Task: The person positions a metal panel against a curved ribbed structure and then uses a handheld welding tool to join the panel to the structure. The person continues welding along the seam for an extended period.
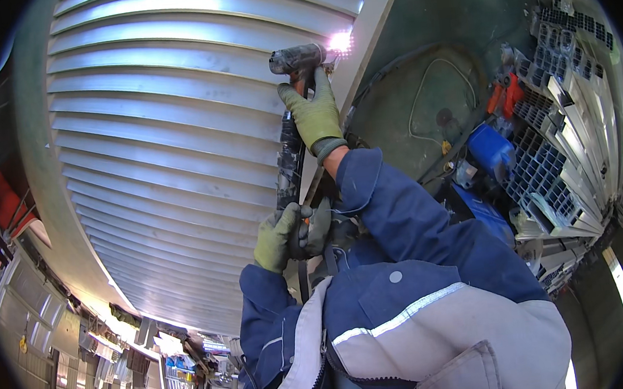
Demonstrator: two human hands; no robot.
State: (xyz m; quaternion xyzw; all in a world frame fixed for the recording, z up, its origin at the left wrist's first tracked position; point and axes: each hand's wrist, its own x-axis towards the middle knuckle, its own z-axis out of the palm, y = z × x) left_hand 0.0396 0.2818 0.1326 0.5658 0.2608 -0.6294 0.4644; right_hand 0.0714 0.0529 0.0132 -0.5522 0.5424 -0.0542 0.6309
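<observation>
Head view: both gloved hands closed around a grinder [293, 133], right hand [314, 113] near its head, left hand [279, 236] at the rear. Sparks [341, 41] fly at the ribbed metal panel's [165, 133] edge; judging by that, grinding is underway, extent finished unclear.

The gloves on the left hand [279, 236] and right hand [313, 114] are olive green, the jacket sleeves [418, 222] dark blue, the ribbed panel [165, 126] silver-grey.
</observation>
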